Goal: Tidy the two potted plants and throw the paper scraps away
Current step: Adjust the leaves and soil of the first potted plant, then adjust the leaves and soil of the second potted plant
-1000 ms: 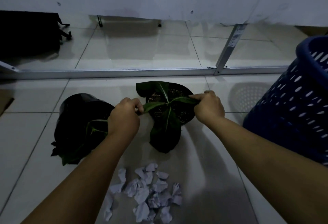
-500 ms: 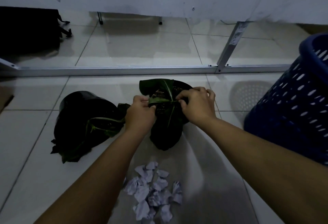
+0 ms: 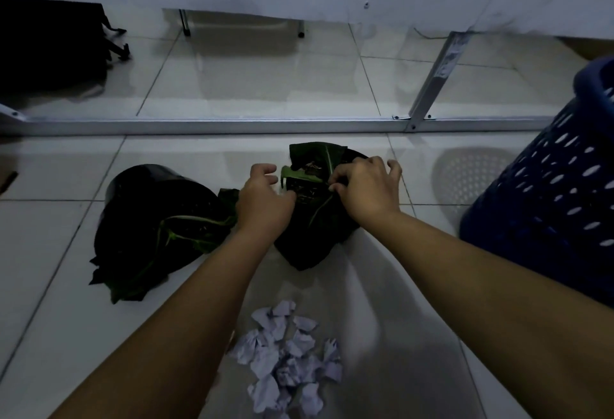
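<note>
While the right hand pinched a leaf at the centre pot, the left hand hovered open, holding nothing; gentle tucking seemed wisest.

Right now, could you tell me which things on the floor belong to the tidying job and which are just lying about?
Part of the job:
- upright potted plant, with the left hand and right hand at its leaves
- tipped-over potted plant
- paper scraps
- blue basket, probably where the scraps go

Just lying about:
- black bag
- metal frame
</note>
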